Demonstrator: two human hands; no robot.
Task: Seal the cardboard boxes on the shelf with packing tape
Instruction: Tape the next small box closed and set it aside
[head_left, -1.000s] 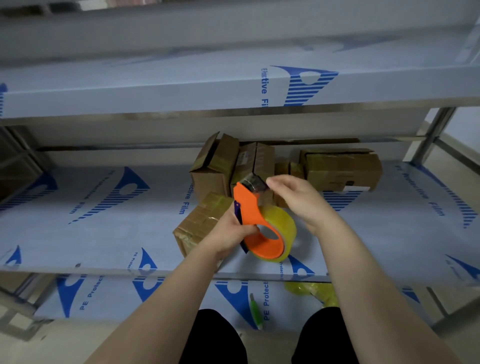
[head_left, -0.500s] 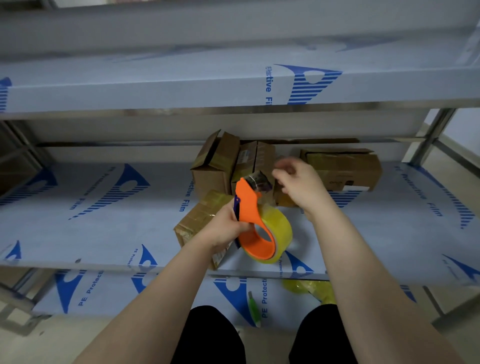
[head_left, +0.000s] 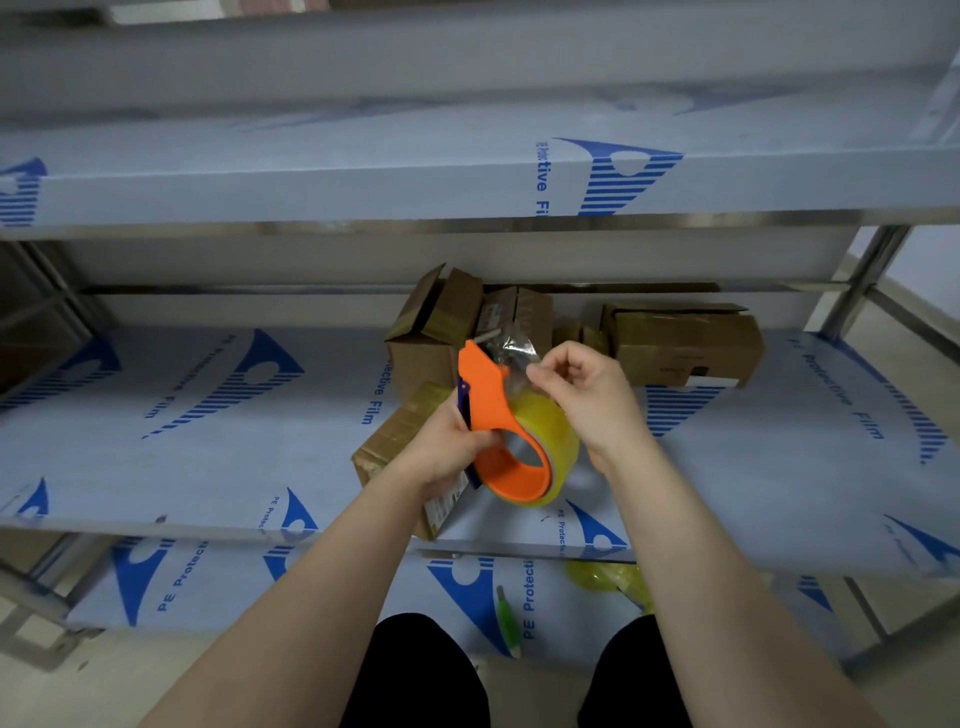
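My left hand (head_left: 451, 451) grips the orange tape dispenser (head_left: 493, 415), which carries a roll of clear yellowish packing tape (head_left: 553, 449), above the middle shelf. My right hand (head_left: 587, 397) pinches the crinkled free end of the tape (head_left: 511, 353) near the dispenser's tip. Under my left hand lies a taped cardboard box (head_left: 400, 441) near the shelf's front edge. Behind it stands a box with open flaps (head_left: 441, 322), another box (head_left: 519, 317) beside it, and a long box (head_left: 685, 343) to the right.
The shelves (head_left: 208, 415) are metal, covered in blue-printed protective film. An upper shelf (head_left: 363, 176) overhangs the boxes. On the lower shelf lie a green pen-like tool (head_left: 506, 618) and crumpled yellow tape (head_left: 610, 577). A steel upright (head_left: 862, 280) stands at right.
My right hand moved off the dispenser's tip toward the boxes, then came back and now pinches the tape end. The dispenser stayed in my left hand, tilted slightly.
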